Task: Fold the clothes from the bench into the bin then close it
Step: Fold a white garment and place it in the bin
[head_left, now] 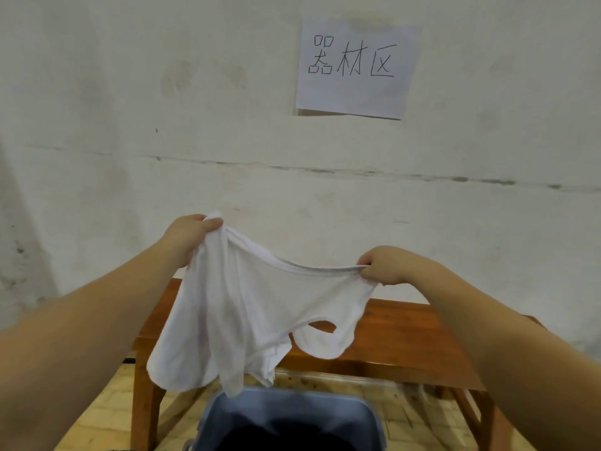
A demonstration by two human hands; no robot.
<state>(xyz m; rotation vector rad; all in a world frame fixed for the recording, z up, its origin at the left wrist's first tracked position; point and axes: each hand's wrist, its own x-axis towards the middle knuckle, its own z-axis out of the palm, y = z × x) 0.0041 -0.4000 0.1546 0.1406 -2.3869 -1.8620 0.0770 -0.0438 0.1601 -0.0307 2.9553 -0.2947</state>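
Head view: left hand (188,237) and right hand (387,265) fingers pinch white garment (247,314) above tabletop (406,333); folding step, probably halve next, then bin (292,418).

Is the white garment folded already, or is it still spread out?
Spread out: left hand and right hand hold the white garment stretched, hanging unfolded.

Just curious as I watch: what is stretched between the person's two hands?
A white garment, seen in the head view. The left hand grips one end, the right hand pinches its edge, and it hangs above the blue bin.
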